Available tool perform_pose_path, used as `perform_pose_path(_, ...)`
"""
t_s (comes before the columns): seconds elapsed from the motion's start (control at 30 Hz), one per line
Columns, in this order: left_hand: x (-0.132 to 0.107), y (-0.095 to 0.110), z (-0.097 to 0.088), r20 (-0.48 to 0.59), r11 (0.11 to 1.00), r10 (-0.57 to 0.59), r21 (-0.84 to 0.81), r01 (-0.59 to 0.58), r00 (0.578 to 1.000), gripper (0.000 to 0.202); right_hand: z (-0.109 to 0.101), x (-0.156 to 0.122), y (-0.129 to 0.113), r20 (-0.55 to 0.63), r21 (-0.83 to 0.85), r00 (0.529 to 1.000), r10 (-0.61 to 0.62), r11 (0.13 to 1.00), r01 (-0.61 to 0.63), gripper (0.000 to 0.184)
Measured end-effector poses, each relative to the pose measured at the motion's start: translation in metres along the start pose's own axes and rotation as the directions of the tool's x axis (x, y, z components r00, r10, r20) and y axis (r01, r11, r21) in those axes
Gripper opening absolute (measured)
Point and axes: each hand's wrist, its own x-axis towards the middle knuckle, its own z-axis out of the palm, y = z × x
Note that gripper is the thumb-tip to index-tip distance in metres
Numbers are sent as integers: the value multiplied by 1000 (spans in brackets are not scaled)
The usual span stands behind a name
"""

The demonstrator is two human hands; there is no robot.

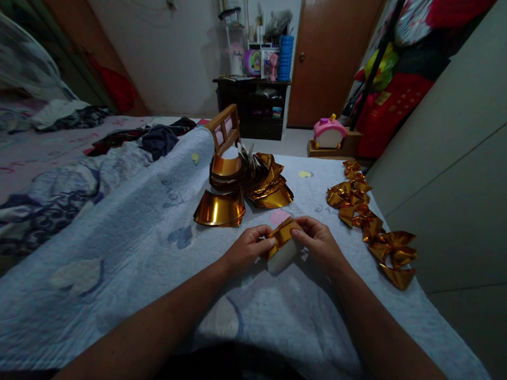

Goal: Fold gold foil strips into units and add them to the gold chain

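Both hands meet over a pale blue quilt (122, 241) and share one piece of gold foil paper (282, 235) with a white underside. My left hand (248, 248) pinches its left edge with closed fingers. My right hand (318, 241) closes on its right side, thumb on top. A stack of curved gold sheets (220, 209) lies just beyond the hands. A fanned heap of gold sheets (262, 182) sits behind that. A row of folded gold pieces (371, 224) runs along the quilt's right edge.
A small wooden frame (224, 128) stands behind the gold heap. Crumpled clothes and bedding (155, 139) lie to the left. A light cabinet wall (458, 164) is close on the right. A dark shelf unit (256, 110), a brown door (328, 59) and a pink toy (329, 131) are at the back.
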Motion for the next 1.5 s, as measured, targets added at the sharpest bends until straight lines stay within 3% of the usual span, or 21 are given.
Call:
perform_pose_path(0.23, 3, -3, -1, -7, 998, 47, 47, -47, 999, 27, -2, 0, 4, 3, -58, 1000, -7, 998, 7, 31)
perform_pose_path(0.37, 3, -5, 0, -29, 997, -17, -74, 15, 999, 32, 0, -2, 1, -2, 102, 999, 43, 994, -43, 46)
perform_pose_path(0.43, 4, -4, 1, -62, 989, -37, -142, 28, 997, 39, 2, -2, 0, 54, 160, 995, 78, 983, -86, 55)
perform_pose_path(0.53, 6, -5, 1, -87, 978, -20, -207, 1, 996, 42, 4, -3, 0, 171, 100, 981, 90, 989, -109, 57)
perform_pose_path(0.67, 6, -8, 2, -56, 991, -5, -136, -2, 998, 41, 8, -4, 3, 269, -7, 957, 112, 993, -114, 46)
perform_pose_path(0.77, 6, -10, 4, -23, 996, 56, -70, -58, 998, 43, 7, -3, 5, 261, -3, 960, 101, 995, -104, 40)
perform_pose_path(0.9, 4, -10, 2, -69, 968, 240, 98, -232, 968, 74, 5, -2, 5, 207, -18, 973, 106, 994, -104, 44)
perform_pose_path(1.0, 0, -8, -5, -60, 872, 378, 360, -333, 924, 92, 3, -2, 2, 179, -30, 977, 119, 993, -116, 46)
perform_pose_path(1.17, -6, -3, -20, 142, 632, 473, 633, -447, 869, 57, 2, -2, 1, 72, 21, 988, 134, 990, -136, 67)
perform_pose_path(1.4, 0, -9, -29, 192, 467, 533, 745, -476, 824, 31, -2, 4, 6, -66, 68, 989, 130, 990, -126, 85)
perform_pose_path(1.5, 1, -13, -26, 290, 296, 558, 805, -513, 777, 25, -2, 6, 8, -130, 50, 987, 90, 995, -85, 76)
